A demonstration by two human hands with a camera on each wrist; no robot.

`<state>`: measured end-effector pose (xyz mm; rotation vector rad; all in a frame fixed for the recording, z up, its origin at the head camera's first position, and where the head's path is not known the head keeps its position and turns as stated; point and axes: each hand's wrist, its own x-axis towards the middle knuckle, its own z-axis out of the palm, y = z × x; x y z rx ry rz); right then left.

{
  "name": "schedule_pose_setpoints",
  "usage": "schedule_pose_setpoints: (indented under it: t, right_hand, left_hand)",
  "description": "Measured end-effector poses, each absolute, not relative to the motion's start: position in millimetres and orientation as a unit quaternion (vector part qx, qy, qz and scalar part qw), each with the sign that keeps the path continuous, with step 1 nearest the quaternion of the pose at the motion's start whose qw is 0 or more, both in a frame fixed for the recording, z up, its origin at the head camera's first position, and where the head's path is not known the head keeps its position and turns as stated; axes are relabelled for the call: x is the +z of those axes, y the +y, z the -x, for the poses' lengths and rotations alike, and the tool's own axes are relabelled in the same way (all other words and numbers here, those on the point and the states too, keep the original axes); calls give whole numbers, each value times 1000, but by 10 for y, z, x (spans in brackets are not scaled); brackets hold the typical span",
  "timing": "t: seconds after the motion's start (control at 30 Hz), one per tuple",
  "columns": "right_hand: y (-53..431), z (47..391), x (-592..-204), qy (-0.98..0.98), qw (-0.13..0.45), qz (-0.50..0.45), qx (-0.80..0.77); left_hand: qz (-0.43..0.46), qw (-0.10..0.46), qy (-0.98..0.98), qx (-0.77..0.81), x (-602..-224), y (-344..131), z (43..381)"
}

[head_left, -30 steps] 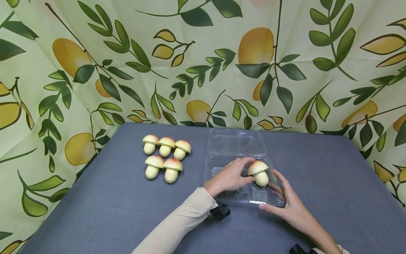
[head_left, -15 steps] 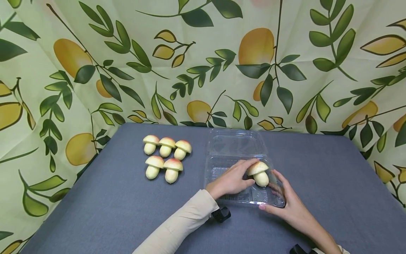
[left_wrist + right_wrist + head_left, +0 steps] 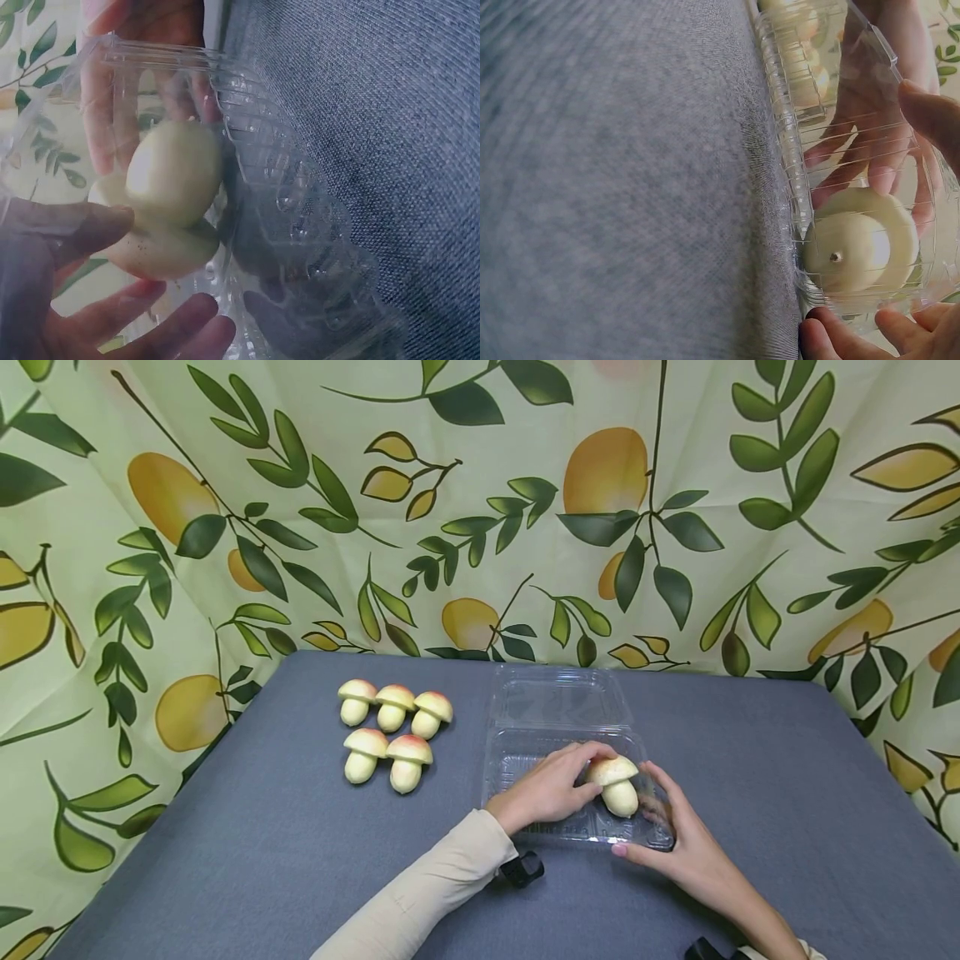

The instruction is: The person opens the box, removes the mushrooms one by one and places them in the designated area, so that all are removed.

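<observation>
My left hand (image 3: 549, 783) holds a pale yellow mushroom (image 3: 619, 794) by its red-tinged cap, thumb on one side and fingers on the other. The mushroom is inside the right part of a clear plastic clamshell container (image 3: 566, 839), its stem toward me. In the left wrist view, the thumb and fingertips touch the cap of the mushroom (image 3: 176, 176). My right hand (image 3: 693, 847) grips the container's right front corner, with the thumb at the front edge and fingers along the right side. Through the wall in the right wrist view, the stem end of the mushroom (image 3: 847, 255) shows.
Several similar mushrooms stand in two rows at the left, including a front one (image 3: 406, 768) and a back one (image 3: 393, 708). The container's lid (image 3: 555, 697) lies folded back, away from me. Behind the grey cloth-covered table (image 3: 262, 843) hangs a fruit-patterned curtain (image 3: 300, 568).
The mushroom in my left hand has shifted slightly toward me and lower within the container, and the left fingers have moved with it. My right hand keeps its place on the container.
</observation>
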<state>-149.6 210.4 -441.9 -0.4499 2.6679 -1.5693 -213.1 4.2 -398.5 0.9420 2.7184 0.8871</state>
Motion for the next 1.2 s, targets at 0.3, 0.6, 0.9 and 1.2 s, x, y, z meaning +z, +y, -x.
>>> schedule_pose_setpoints:
  t: [0.3,0.6,0.9,1.2]
  right_hand:
    - [2109,1485,-4412,855,20,134,-500]
    - [2118,1493,-4418,853,24,133,-504]
    - [2111,1496,-4413,851,21,142,-505]
    - [2103,1487,-4412,855,18,134,-500]
  left_hand:
    - [-332,79,898,276,-3997,18,2103]
    - [-328,90,895,290,-4015,57,2075]
    - [-335,91,891,292,-4020,36,2078]
    - [-333,106,890,294,-3988,-72,2103]
